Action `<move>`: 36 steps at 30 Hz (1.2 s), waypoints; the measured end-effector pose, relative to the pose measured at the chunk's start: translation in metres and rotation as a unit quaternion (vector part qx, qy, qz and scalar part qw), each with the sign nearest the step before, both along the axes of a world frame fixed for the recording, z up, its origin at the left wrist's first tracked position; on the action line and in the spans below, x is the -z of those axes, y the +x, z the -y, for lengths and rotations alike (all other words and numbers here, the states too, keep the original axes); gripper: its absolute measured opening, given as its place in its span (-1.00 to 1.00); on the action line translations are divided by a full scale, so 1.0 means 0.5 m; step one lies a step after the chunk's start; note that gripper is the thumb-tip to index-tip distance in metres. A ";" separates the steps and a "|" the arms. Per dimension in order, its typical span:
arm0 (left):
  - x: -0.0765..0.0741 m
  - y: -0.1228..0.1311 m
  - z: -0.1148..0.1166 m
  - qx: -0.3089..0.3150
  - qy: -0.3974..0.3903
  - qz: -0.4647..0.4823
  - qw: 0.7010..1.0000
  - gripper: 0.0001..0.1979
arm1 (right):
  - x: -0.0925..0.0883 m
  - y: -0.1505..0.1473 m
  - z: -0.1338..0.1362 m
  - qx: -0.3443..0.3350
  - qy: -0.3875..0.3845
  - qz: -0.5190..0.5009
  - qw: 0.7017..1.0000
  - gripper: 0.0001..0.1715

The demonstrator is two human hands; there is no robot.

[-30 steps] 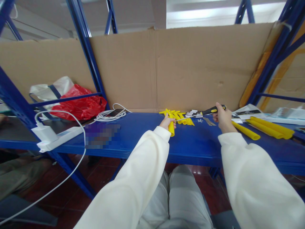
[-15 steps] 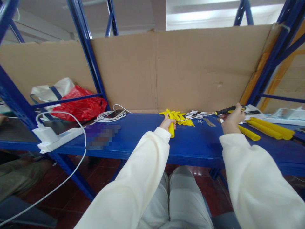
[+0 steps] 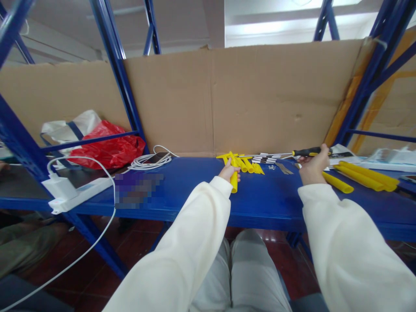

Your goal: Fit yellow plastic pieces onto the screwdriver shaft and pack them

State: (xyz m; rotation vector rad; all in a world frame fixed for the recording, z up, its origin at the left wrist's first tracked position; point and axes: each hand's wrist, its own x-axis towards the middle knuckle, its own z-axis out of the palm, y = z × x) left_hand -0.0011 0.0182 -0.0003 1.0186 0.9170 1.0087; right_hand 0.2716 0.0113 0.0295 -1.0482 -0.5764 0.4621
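Note:
My left hand [image 3: 226, 172] is closed around a yellow tube-like handle [image 3: 234, 185], whose lower end sticks out below the fingers toward me. My right hand [image 3: 313, 167] grips the black and yellow handle of a long screwdriver [image 3: 303, 152]. Its thin shaft points left, nearly level, with the tip close to the upper part of the yellow handle; whether they touch I cannot tell. Just beyond my left hand lie several yellow pieces [image 3: 248, 165]. Beside them are small black-and-white pieces [image 3: 264, 158], tiny metal bits [image 3: 272, 167] and flat grey metal strips [image 3: 284, 169].
Yellow tubes [image 3: 365, 177] lie right of my right hand on the blue bench [image 3: 266, 203]. A cardboard panel [image 3: 279, 95] stands along the back. At left are a coiled white cable [image 3: 147, 162], a red bag [image 3: 108, 145] and a power strip [image 3: 79, 195].
The screwdriver has come up to a more level angle, its tip now higher against the top of the yellow handle. Both hands keep their holds.

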 end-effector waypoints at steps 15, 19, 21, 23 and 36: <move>-0.001 0.004 0.004 0.006 0.002 -0.042 0.999 0.00 | -0.029 -0.059 0.033 0.047 0.062 -0.219 0.973 -0.69; -0.004 0.005 0.010 0.000 0.004 -0.051 0.999 -0.03 | -0.025 -0.055 0.027 0.043 0.059 -0.209 0.975 -0.71; -0.006 0.005 0.012 -0.003 0.004 -0.051 0.999 -0.03 | -0.026 -0.056 0.028 0.042 0.060 -0.208 0.975 -0.71; -0.008 0.006 0.014 -0.004 0.003 -0.053 0.999 -0.04 | -0.028 -0.059 0.031 0.045 0.061 -0.212 0.974 -0.71; -0.005 0.003 0.006 0.006 0.010 -0.059 0.998 -0.04 | -0.040 -0.080 0.050 0.038 0.066 -0.216 0.973 -0.68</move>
